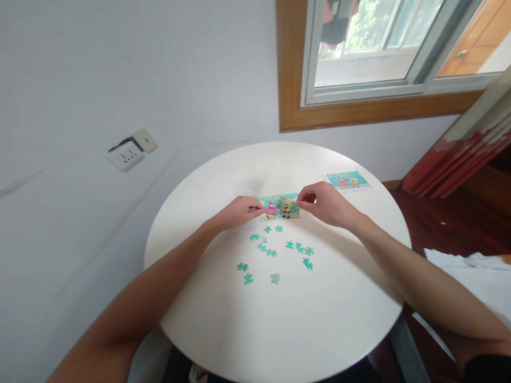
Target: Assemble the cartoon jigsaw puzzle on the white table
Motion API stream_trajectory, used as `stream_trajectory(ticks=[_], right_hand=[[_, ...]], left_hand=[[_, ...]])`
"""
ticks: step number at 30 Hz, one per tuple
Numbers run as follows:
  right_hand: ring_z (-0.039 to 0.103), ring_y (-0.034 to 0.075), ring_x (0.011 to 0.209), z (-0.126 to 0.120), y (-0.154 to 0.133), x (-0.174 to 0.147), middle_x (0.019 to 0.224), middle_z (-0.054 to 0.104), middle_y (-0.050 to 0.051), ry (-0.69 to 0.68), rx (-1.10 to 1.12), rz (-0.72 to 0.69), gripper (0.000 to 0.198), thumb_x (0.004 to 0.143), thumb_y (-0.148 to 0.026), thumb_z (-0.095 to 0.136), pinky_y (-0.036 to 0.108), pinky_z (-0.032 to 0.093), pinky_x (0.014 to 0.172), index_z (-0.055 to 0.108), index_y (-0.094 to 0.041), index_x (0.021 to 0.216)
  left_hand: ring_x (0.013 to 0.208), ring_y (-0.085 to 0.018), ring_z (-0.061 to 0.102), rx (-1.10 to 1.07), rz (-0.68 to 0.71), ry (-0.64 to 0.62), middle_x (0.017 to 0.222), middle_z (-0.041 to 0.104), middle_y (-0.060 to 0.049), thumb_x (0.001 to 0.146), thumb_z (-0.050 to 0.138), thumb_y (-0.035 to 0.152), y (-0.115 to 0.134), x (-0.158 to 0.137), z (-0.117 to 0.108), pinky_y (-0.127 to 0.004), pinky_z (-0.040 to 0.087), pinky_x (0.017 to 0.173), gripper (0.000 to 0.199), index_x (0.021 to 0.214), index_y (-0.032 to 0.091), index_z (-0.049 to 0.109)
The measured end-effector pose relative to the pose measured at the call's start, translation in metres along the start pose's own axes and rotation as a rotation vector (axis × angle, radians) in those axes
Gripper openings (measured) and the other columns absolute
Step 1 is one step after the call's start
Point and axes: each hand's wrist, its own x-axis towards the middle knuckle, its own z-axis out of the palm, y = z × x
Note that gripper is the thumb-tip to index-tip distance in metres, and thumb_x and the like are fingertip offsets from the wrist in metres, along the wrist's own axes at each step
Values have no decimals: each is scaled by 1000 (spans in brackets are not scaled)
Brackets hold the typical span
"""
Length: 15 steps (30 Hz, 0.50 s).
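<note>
A partly assembled jigsaw puzzle (279, 206) with pink and yellow cartoon figures on a teal ground lies on the round white table (295, 319). My left hand (242, 210) is closed, its thumb and fingertips pressed on the puzzle's left edge. At the right edge, my right hand (326, 204) is closed in a pinch; whatever is between its fingertips is too small to make out. Several loose teal puzzle pieces (299, 247) are scattered nearer to me, along with a pale green piece (275, 279).
A picture card (348, 181) showing the same figures lies at the table's back right. Behind the table stands a white wall (199, 69) with a socket (125, 155) and a wood-framed window (293, 114). A red and beige curtain (451, 159) hangs at the right.
</note>
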Motion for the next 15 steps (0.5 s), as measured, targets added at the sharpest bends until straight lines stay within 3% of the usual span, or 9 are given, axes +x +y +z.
stream_trajectory(ticks=[11, 15], right_hand=[[53, 14, 61, 24, 18, 6, 73, 69, 7, 4, -113, 39, 16, 80, -22, 58, 28, 34, 58, 73, -16, 79], [53, 14, 61, 31, 16, 5, 74, 70, 7, 32, -124, 2, 20, 85, -25, 55, 28, 34, 58, 73, -17, 80]], left_hand=[[64, -12, 51, 31, -47, 5, 70, 63, 0, 90, 53, 42, 2, -1, -5, -23, 36, 61, 32, 78, 16, 67], [60, -10, 44, 66, -80, 53, 62, 53, 3, 90, 52, 42, 0, -2, -15, -22, 31, 59, 34, 69, 15, 60]])
